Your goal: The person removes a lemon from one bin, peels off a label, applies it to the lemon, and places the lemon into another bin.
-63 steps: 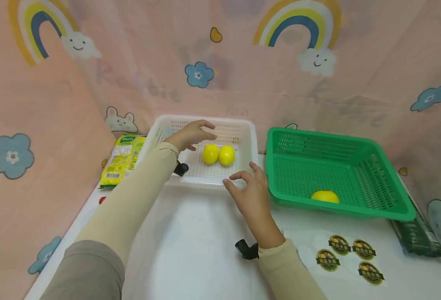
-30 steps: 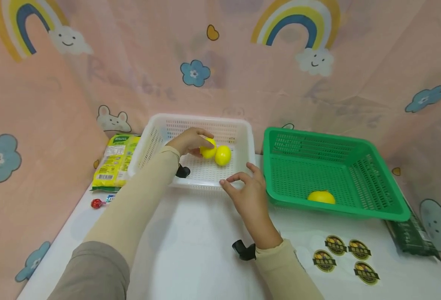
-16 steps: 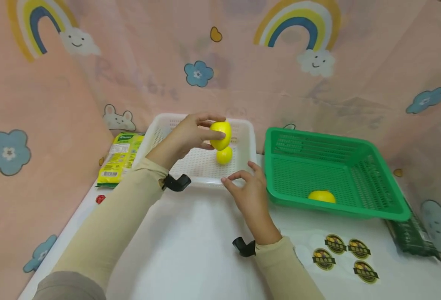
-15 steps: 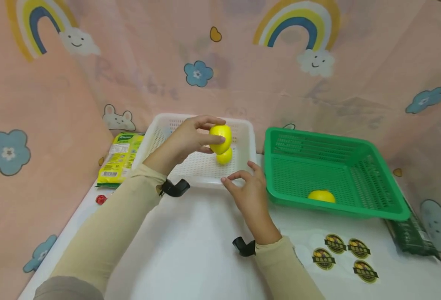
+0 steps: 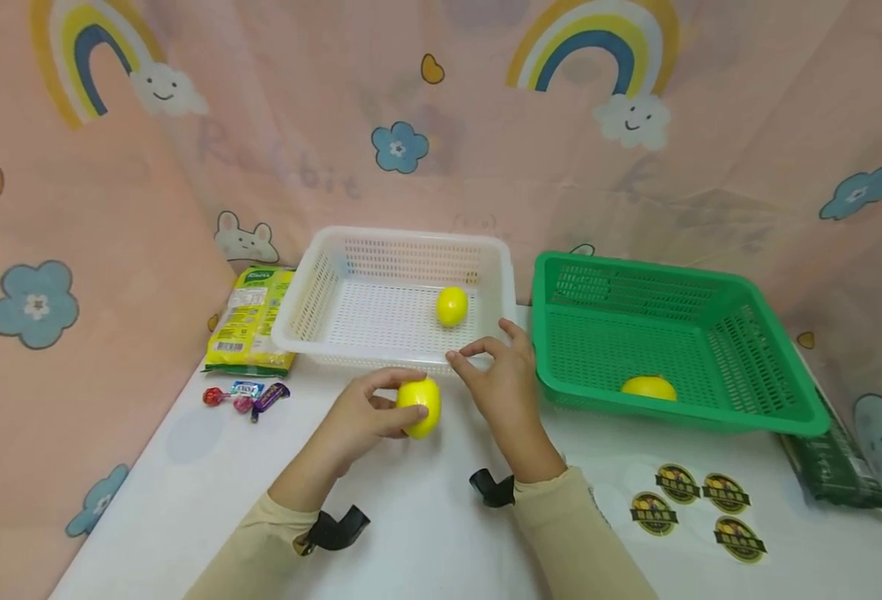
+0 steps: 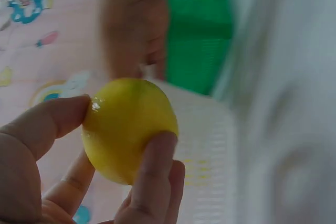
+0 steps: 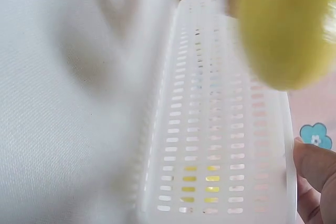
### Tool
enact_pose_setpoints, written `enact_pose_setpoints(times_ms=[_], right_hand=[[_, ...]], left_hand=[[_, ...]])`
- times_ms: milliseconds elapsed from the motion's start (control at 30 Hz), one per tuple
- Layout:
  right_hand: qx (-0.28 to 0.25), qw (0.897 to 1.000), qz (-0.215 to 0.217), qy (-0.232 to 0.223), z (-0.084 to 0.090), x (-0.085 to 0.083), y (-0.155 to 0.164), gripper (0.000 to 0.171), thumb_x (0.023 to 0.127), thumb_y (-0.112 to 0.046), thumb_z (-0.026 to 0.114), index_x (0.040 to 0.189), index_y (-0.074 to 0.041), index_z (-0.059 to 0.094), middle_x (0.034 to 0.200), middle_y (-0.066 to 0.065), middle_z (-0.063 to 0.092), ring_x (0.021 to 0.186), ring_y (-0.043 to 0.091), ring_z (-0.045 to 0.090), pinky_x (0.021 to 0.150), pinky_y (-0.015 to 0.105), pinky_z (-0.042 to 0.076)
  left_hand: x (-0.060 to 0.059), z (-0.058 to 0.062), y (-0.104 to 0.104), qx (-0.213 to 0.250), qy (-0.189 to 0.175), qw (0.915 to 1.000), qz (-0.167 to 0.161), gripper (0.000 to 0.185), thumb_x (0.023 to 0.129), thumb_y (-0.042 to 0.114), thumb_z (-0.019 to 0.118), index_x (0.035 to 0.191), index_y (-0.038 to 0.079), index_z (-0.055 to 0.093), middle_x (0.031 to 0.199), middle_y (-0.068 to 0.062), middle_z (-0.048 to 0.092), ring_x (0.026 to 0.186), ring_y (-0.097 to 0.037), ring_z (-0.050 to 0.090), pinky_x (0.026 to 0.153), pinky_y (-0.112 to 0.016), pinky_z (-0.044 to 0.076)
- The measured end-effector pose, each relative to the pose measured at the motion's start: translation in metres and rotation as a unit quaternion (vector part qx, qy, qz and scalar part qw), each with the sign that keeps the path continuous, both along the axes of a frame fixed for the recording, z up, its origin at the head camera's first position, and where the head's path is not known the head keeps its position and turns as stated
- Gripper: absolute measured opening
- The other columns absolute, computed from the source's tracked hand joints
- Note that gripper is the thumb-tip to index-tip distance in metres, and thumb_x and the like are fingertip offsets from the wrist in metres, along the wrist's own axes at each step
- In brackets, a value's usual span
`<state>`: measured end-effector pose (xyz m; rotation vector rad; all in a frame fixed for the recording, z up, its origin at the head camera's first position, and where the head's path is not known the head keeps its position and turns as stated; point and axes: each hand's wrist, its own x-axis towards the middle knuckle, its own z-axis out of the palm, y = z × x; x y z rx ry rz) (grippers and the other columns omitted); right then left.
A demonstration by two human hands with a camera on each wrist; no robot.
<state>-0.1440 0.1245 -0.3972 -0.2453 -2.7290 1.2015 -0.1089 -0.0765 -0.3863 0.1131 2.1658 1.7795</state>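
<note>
Left hand (image 5: 351, 421) is pinching a smooth yellow lemon (image 5: 419, 406) between thumb and fingers, holding it above the white table (image 5: 411, 533), just in front of the white perforated plastic basket (image 5: 313, 292). Right hand (image 5: 503, 392) is resting, fingers loosely bent and holding nothing, at the basket's near rim.

A yellow-green packet (image 5: 249, 319) and wrapped candies (image 5: 248, 395) lie at left; round stickers (image 5: 699, 508) and a dark packet (image 5: 831, 471) lower right.
</note>
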Motion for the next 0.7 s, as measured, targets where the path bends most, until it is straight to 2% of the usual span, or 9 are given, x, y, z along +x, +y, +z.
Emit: enact_pose_setpoints(times_ms=[133, 267, 433, 700], right_hand=[[-0.006, 1.000, 0.001, 0.002, 0.000, 0.000, 0.000, 0.029, 0.093, -0.037, 0.085, 0.099, -0.009, 0.080, 0.164, 0.015, 0.036, 0.150, 0.043, 0.031, 0.115, 0.056, 0.042], [-0.013, 1.000, 0.006, 0.008, -0.001, 0.001, 0.001, 0.029, 0.092, -0.037, 0.085, 0.098, -0.009, 0.080, 0.163, 0.015, 0.038, 0.149, 0.041, 0.032, 0.114, 0.055, 0.043], [-0.010, 1.000, 0.005, 0.006, 0.000, 0.001, 0.000, 0.029, 0.093, -0.037, 0.085, 0.100, -0.009, 0.080, 0.163, 0.015, 0.037, 0.149, 0.042, 0.031, 0.114, 0.055, 0.043], [-0.012, 1.000, 0.002, 0.008, 0.000, 0.001, 0.001, 0.029, 0.093, -0.036, 0.085, 0.100, -0.008, 0.081, 0.162, 0.016, 0.038, 0.149, 0.042, 0.032, 0.115, 0.055, 0.042]], left_hand=[[0.015, -0.031, 0.009, -0.039, 0.003, 0.9992, 0.001, 0.044, 0.087, 0.013, 0.086, 0.129, 0.011, 0.075, 0.119, -0.012, 0.068, 0.087, -0.022, 0.067, 0.072, -0.036, 0.062], [0.024, -0.047, 0.014, -0.086, 0.020, 0.9961, 0.000, 0.043, 0.085, 0.016, 0.087, 0.127, 0.013, 0.076, 0.125, -0.015, 0.063, 0.087, -0.021, 0.065, 0.070, -0.034, 0.058], [0.025, -0.055, 0.016, -0.118, 0.038, 0.9922, 0.011, 0.043, 0.086, 0.017, 0.087, 0.127, 0.015, 0.077, 0.129, -0.017, 0.062, 0.086, -0.023, 0.063, 0.068, -0.034, 0.054], [0.029, -0.055, 0.019, -0.115, 0.037, 0.9926, 0.018, 0.044, 0.085, 0.014, 0.089, 0.127, 0.015, 0.077, 0.130, -0.016, 0.062, 0.087, -0.024, 0.060, 0.070, -0.034, 0.052]])
